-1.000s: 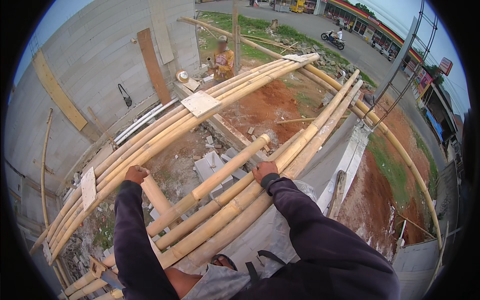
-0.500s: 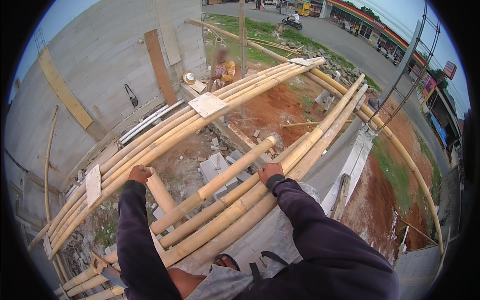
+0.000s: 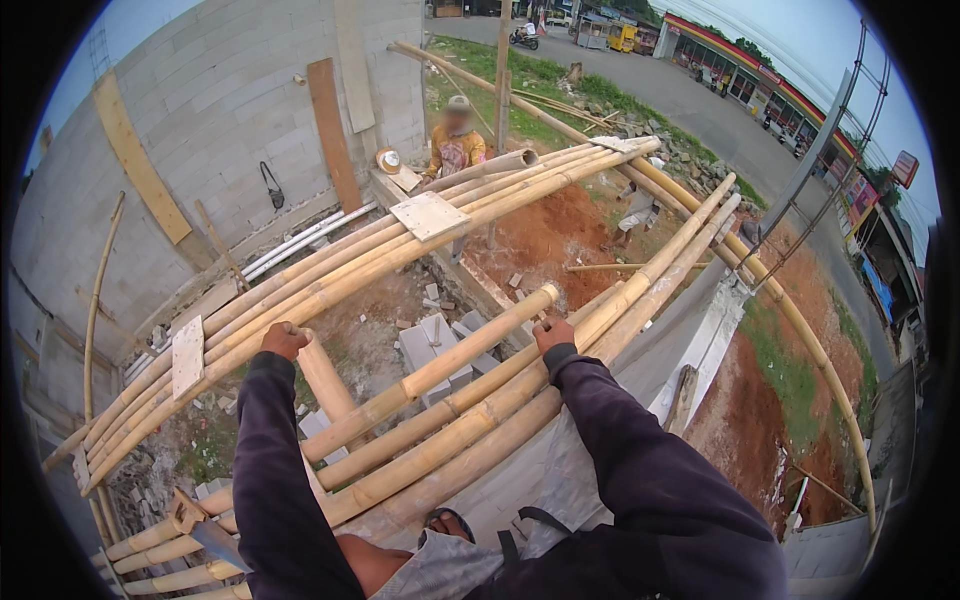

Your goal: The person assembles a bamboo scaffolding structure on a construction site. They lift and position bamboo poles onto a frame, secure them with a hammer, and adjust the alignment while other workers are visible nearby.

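My left hand (image 3: 286, 341) is closed in a fist beside the top of a thick bamboo post (image 3: 326, 378); anything inside it is hidden. My right hand (image 3: 553, 334) is closed above the long bamboo poles (image 3: 500, 400) laid side by side before me, its fingers pinched on something too small to make out. Just left of it ends a shorter bamboo pole (image 3: 440, 370). Across the gap a row of bamboo poles (image 3: 330, 280) is joined by pale wooden plates (image 3: 429, 215). A handsaw (image 3: 205, 530) rests on bamboo at lower left.
A co-worker in a yellow top (image 3: 455, 150) stands below, beside a slanting bamboo pole (image 3: 490, 170). Another person (image 3: 638, 212) is near the red soil. Grey blocks (image 3: 430, 345) lie under the poles. A block wall (image 3: 240, 120) rises at left; a concrete beam (image 3: 705, 335) runs at right.
My right hand has moved slightly up and right, off the poles. The co-worker's bamboo pole has gone from upright to slanting over the plated row. My left hand has stayed nearly still.
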### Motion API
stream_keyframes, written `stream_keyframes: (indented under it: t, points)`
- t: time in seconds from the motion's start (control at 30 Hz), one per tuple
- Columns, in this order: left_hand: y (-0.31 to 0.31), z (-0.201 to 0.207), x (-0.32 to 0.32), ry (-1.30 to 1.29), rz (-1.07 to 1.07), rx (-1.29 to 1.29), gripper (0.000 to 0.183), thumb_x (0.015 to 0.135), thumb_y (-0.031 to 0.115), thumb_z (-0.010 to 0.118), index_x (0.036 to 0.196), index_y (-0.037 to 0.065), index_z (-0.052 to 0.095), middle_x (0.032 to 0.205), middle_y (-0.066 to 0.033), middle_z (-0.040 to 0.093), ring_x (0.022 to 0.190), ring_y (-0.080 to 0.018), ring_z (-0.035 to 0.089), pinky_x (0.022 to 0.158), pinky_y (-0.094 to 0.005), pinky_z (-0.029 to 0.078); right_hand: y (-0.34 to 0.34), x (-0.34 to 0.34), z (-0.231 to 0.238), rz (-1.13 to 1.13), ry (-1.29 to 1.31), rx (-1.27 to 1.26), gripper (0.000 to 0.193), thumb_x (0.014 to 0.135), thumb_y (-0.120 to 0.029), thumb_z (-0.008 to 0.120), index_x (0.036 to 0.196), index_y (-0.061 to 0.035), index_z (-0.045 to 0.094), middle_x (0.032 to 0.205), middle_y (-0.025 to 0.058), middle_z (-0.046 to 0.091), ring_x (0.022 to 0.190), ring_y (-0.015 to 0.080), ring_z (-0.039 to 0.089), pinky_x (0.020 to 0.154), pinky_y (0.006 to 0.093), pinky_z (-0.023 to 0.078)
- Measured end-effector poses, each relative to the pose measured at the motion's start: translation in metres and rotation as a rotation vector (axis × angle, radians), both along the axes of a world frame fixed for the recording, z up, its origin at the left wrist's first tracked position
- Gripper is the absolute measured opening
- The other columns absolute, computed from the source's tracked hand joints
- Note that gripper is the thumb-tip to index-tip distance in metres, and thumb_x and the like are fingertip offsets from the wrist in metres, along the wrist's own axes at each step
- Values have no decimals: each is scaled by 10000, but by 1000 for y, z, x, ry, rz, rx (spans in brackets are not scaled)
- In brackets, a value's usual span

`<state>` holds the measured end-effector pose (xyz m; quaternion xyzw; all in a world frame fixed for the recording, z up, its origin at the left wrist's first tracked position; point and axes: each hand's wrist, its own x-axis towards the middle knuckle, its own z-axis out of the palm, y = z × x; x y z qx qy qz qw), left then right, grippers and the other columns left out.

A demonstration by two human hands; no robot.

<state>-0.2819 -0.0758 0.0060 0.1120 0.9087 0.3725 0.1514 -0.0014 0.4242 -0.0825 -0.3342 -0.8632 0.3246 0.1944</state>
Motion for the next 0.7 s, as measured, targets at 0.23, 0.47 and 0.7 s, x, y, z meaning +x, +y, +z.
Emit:
stream_keyframes:
  t: [0.23, 0.47, 0.7]
  points:
    - [-6, 3, 5, 101, 16, -39, 326, 748, 308, 836, 777, 11, 705, 653, -87, 658, 601, -176, 623, 601, -359, 501, 24, -6, 0, -22, 48, -3, 305, 759, -290, 698, 815, 9, 690, 789, 222, 686, 816, 383, 675, 758, 461, 526]
    - [-4, 11, 10, 75, -2, -102, 281, 792, 232, 799, 834, -29, 702, 706, -73, 665, 637, -157, 613, 609, -351, 502, 84, -22, 67, -491, 725, -1100, 626, 953, -582, 500, 1289, -57, 564, 1239, 188, 630, 987, 355, 652, 877, 510, 528]
    - [-8, 6, 12, 61, 6, -55, 268, 800, 217, 797, 840, -26, 691, 728, -71, 661, 641, -160, 616, 612, -349, 502, 103, -1, 148, 297, 206, -1061, 820, 916, -696, 534, 1353, -2, 518, 1174, 174, 642, 992, 274, 683, 778, 382, 582]
